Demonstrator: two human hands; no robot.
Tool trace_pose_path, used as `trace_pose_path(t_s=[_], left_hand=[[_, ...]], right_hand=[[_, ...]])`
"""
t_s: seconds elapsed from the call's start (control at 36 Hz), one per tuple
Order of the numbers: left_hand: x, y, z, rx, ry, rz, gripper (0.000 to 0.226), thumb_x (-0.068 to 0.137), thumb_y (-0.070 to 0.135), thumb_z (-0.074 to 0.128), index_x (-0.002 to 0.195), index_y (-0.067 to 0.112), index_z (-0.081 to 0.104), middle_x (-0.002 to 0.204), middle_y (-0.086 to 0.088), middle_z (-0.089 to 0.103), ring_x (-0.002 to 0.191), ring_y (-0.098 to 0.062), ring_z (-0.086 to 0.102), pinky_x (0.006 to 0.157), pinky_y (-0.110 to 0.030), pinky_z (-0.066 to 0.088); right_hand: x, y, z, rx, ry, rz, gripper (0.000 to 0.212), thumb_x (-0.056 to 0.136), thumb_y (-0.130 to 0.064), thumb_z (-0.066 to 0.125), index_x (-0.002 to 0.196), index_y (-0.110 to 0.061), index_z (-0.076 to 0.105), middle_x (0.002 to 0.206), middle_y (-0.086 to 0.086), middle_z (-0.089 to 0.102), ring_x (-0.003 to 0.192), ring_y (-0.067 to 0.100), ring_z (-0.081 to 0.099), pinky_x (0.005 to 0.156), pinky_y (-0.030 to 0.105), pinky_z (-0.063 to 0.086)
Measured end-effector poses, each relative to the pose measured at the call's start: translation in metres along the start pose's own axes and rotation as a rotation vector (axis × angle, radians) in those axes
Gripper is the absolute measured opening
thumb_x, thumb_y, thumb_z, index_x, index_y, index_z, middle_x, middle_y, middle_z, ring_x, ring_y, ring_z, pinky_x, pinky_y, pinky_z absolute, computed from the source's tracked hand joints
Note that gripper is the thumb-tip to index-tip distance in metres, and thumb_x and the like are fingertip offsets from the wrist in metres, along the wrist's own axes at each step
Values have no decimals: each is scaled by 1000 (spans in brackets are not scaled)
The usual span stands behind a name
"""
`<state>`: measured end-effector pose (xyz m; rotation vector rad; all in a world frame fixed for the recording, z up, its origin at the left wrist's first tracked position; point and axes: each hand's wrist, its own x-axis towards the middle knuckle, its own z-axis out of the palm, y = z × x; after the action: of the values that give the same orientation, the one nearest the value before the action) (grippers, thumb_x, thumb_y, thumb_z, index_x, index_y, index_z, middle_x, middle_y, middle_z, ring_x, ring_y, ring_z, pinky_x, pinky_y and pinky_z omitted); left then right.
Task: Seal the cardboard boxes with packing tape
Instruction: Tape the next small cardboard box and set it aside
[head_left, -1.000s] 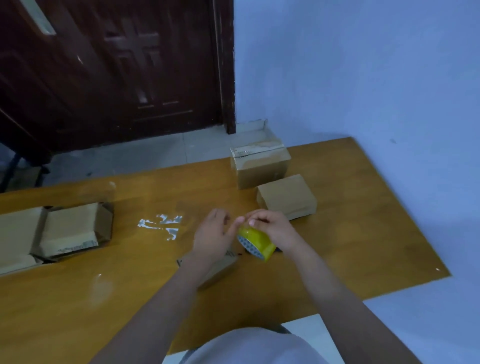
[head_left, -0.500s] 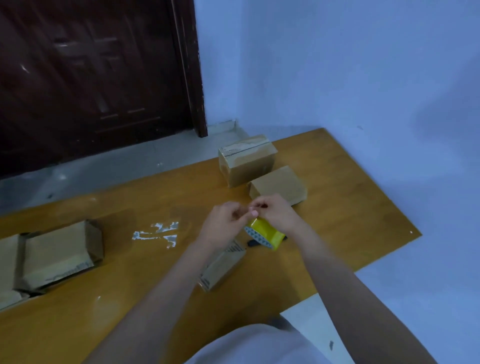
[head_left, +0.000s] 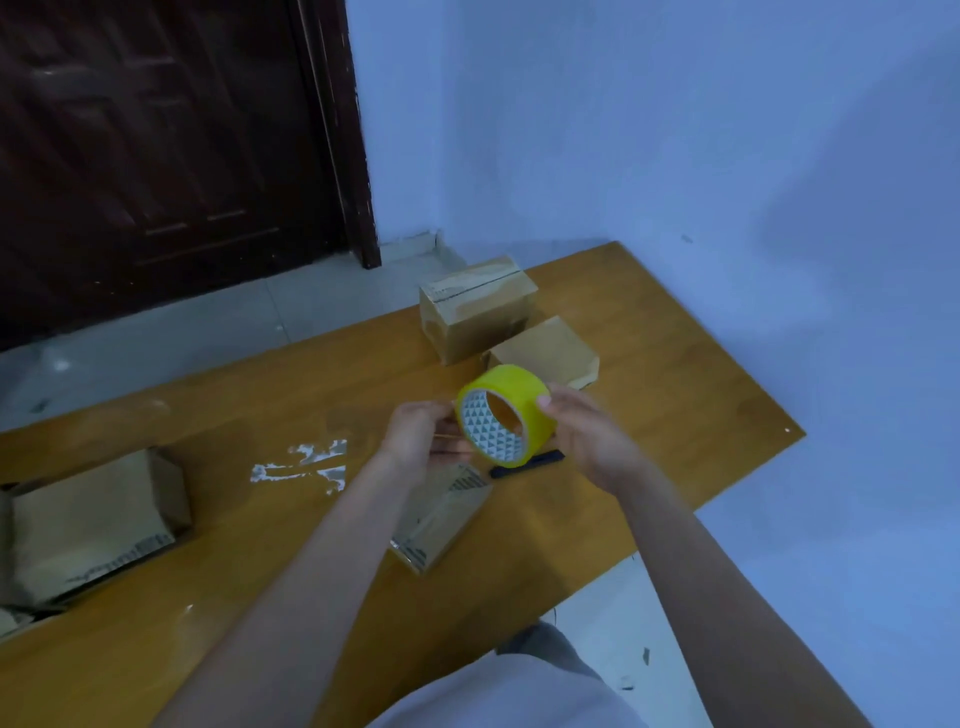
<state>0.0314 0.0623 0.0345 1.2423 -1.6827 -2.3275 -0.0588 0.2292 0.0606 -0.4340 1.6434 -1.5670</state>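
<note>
A wooden table is seen carrying several cardboard boxes. The open box at the left is cut off by the frame edge, and its contents cannot be made out. A taped box and a flat box are set touching at the far side. A small box is partly hidden under the left forearm. The yellow tape roll is held above the table, gripped by the right hand; its edge is pinched by the left hand. A dark object is half hidden behind the roll.
</note>
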Motion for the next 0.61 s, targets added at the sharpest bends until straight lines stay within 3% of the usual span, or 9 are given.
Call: trace_pose_path(t_s=[0.11, 0.17, 0.22, 0.28, 0.31, 0.44, 0.53, 0.61], left_hand=[[11, 5, -4, 123, 100, 121, 26, 93, 1, 49, 67, 5, 50, 51, -8, 59, 39, -21, 56, 37, -21, 44], [22, 6, -14, 87, 167, 130, 27, 94, 1, 50, 67, 5, 50, 49, -6, 60, 38, -16, 57, 41, -22, 45], [31, -3, -21, 140, 167, 144, 28, 94, 1, 53, 66, 4, 53, 56, -9, 59, 45, -16, 60, 56, -28, 55], [36, -24, -22, 250, 143, 144, 32, 93, 4, 56, 61, 6, 55, 61, -9, 62, 58, -25, 63, 76, -42, 57], [35, -35, -21, 304, 149, 136, 33, 93, 9, 57, 60, 8, 57, 63, -9, 64, 64, -29, 64, 79, -45, 55], [32, -61, -16, 394, 303, 182, 31, 93, 27, 58, 66, 12, 60, 70, -9, 60, 66, -23, 52, 61, -33, 39], [33, -63, -15, 409, 342, 213, 27, 94, 26, 56, 76, 7, 62, 68, -7, 57, 61, -18, 48, 56, -30, 33], [37, -72, -14, 351, 381, 200, 24, 94, 24, 57, 74, 11, 62, 70, -6, 59, 65, -19, 50, 60, -31, 35]], right_hand=[[-4, 5, 6, -123, 13, 11, 65, 65, -49, 71, 98, 6, 60, 85, 13, 60, 81, 24, 59, 73, 39, 49], [-5, 10, 3, -422, 39, 40, 68, 67, -57, 66, 85, 9, 57, 76, 11, 50, 70, 19, 50, 65, 33, 39], [-6, 17, 0, -759, 50, 155, 53, 79, -54, 63, 68, -4, 50, 68, 8, 44, 60, 15, 44, 58, 30, 33], [-8, 27, -1, -953, 82, 249, 43, 85, -49, 61, 66, -12, 48, 65, 4, 43, 56, 13, 41, 53, 28, 29], [-7, 31, 1, -1007, 94, 275, 43, 86, -50, 60, 68, -13, 50, 66, 4, 45, 56, 13, 41, 52, 28, 29], [-7, 41, 9, -1108, 109, 288, 42, 87, -50, 57, 66, -15, 46, 63, 0, 45, 56, 12, 41, 50, 26, 28], [-3, 44, 11, -1124, 82, 283, 34, 89, -46, 55, 78, -13, 55, 72, 1, 52, 60, 10, 45, 49, 22, 30], [1, 52, 14, -1124, 68, 295, 37, 91, -42, 54, 65, -22, 38, 66, -5, 43, 58, 7, 40, 49, 21, 27]])
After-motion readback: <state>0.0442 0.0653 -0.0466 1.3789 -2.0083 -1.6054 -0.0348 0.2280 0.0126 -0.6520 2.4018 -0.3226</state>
